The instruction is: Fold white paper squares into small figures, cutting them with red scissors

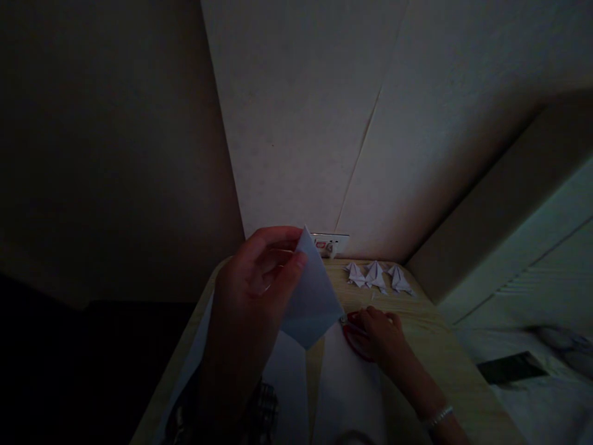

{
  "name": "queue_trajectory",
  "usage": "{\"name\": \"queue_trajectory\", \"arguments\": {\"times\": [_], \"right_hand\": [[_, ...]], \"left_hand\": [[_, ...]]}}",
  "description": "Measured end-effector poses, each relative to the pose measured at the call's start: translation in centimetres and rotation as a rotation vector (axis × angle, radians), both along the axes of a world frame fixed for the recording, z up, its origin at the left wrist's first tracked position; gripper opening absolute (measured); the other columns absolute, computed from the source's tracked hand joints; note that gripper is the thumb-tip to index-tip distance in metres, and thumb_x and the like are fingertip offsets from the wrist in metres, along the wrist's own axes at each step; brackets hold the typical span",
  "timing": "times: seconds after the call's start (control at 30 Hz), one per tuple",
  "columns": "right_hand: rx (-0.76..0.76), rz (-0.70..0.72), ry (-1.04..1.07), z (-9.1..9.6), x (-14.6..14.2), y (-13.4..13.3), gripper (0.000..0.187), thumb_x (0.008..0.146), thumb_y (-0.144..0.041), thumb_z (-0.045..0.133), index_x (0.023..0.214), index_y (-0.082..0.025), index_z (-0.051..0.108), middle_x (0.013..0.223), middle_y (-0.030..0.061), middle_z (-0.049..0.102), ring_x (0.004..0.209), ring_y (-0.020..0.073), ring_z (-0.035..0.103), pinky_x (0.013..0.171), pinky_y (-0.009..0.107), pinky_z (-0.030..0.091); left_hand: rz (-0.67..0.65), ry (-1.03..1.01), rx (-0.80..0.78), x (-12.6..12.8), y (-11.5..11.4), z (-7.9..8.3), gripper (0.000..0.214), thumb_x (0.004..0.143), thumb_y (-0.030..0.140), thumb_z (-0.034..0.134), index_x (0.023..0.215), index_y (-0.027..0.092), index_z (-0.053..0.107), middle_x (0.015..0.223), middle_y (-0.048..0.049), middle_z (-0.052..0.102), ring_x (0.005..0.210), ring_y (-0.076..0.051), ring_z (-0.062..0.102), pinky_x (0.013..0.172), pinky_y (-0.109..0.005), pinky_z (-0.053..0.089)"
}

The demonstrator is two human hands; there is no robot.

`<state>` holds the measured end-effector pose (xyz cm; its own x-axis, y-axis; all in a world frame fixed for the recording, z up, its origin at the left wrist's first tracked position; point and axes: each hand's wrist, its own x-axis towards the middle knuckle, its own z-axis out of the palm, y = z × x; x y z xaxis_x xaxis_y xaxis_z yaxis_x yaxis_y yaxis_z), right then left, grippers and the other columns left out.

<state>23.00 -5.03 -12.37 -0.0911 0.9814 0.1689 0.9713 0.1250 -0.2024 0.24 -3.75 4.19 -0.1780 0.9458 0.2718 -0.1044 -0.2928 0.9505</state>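
My left hand (pixel 264 272) is raised over the table and pinches a folded sheet of paper (pixel 312 296) by its upper corner, between thumb and fingers. The paper hangs as a pointed, kite-like shape with a bluish tint. Lower right, my right hand (pixel 382 330) is closed on red-handled scissors (pixel 354 334). Their pivot lies close to the paper's right corner; the blades are hidden or too dark to make out. Beneath both hands, white paper sheets (pixel 345 383) lie on the table, with a strip of wood showing between them.
Three small folded paper figures (pixel 375 276) stand in a row at the table's back right. Behind the wooden table (pixel 426 334) is a wall with a socket panel (pixel 340 241) and a plug. To the right, a dark flat object (pixel 512 368) lies on pale fabric.
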Motion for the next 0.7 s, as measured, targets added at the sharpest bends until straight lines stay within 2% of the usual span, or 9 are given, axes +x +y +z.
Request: {"name": "queue_trajectory", "arguments": {"times": [0.07,0.13,0.2,0.23,0.3,0.37,0.47,0.63,0.7], "right_hand": [[0.000,0.025,0.042,1.5,-0.1,0.3,0.015,0.083,-0.008,0.065,0.087,-0.019,0.073,0.092,0.0107,0.075,0.093,0.0311,0.075,0.084,0.042,0.051],[0.013,0.066,0.117,3.9,-0.3,0.4,0.008,0.087,-0.016,0.067,0.087,-0.019,0.074,0.090,0.0091,0.075,0.088,0.0274,0.075,0.079,0.038,0.054],[0.047,0.131,0.210,7.0,-0.9,0.2,0.017,0.094,-0.025,0.062,0.106,-0.021,0.073,0.099,0.0070,0.074,0.088,0.0202,0.072,0.080,0.032,0.056],[0.086,0.179,0.275,8.7,-1.4,0.0,0.018,0.094,-0.028,0.063,0.109,-0.023,0.072,0.097,0.0051,0.073,0.084,0.0179,0.071,0.077,0.030,0.057],[0.304,0.299,0.548,11.7,-2.6,-0.4,0.016,0.090,-0.029,0.070,0.104,-0.024,0.075,0.093,0.0034,0.071,0.074,0.0159,0.065,0.070,0.028,0.056],[0.405,0.306,0.646,14.0,-4.0,-0.8,0.017,0.085,-0.028,0.077,0.101,-0.025,0.077,0.080,-0.0010,0.068,0.066,0.0134,0.061,0.058,0.023,0.050],[0.393,0.330,0.630,15.6,-5.7,-1.0,0.011,0.085,-0.019,0.075,0.094,-0.025,0.079,0.058,-0.0069,0.063,0.049,0.0102,0.052,0.048,0.022,0.041],[0.375,0.330,0.674,16.1,-6.5,-1.0,0.010,0.089,-0.021,0.071,0.092,-0.025,0.080,0.056,-0.0075,0.070,0.053,0.0114,0.065,0.055,0.022,0.048],[0.374,0.348,0.720,16.1,-6.5,-1.0,0.009,0.089,-0.021,0.073,0.095,-0.024,0.079,0.056,-0.0084,0.071,0.052,0.0113,0.068,0.057,0.022,0.050]], "left_hand": [[0.002,-0.008,-0.005,0.0,0.0,-0.1,0.014,0.073,0.020,0.077,0.084,0.027,0.072,0.081,0.0035,0.075,0.078,-0.017,0.074,0.070,-0.023,0.060],[0.002,-0.005,-0.002,-0.1,0.1,-0.2,0.015,0.072,0.019,0.077,0.083,0.029,0.072,0.082,0.0037,0.076,0.081,-0.018,0.074,0.072,-0.023,0.060],[0.015,0.000,0.012,-0.1,0.1,-0.3,0.016,0.073,0.017,0.076,0.083,0.029,0.072,0.083,0.0048,0.076,0.080,-0.016,0.074,0.072,-0.022,0.060],[0.024,0.004,0.021,0.0,0.1,-0.3,0.017,0.073,0.016,0.075,0.083,0.030,0.072,0.083,0.0057,0.076,0.079,-0.015,0.074,0.072,-0.022,0.060],[0.028,0.019,0.030,0.1,0.1,-0.3,0.019,0.073,0.014,0.075,0.082,0.031,0.072,0.082,0.0071,0.076,0.078,-0.014,0.074,0.073,-0.021,0.060],[0.016,0.030,0.040,0.3,-0.1,-0.1,0.021,0.074,0.013,0.076,0.080,0.032,0.072,0.079,0.0082,0.075,0.078,-0.014,0.074,0.074,-0.020,0.061],[0.041,0.007,0.098,0.6,-0.5,0.1,0.021,0.078,0.012,0.074,0.076,0.032,0.072,0.075,0.0097,0.074,0.074,-0.011,0.073,0.070,-0.018,0.060],[0.085,0.022,0.312,0.6,-0.5,0.0,0.032,0.078,0.000,0.069,0.073,0.032,0.071,0.077,0.0081,0.071,0.075,-0.011,0.071,0.068,-0.019,0.061],[0.056,0.067,0.457,0.3,-0.2,-0.3,0.030,0.079,0.001,0.070,0.078,0.031,0.073,0.080,0.0063,0.072,0.077,-0.013,0.072,0.068,-0.022,0.062]]}}
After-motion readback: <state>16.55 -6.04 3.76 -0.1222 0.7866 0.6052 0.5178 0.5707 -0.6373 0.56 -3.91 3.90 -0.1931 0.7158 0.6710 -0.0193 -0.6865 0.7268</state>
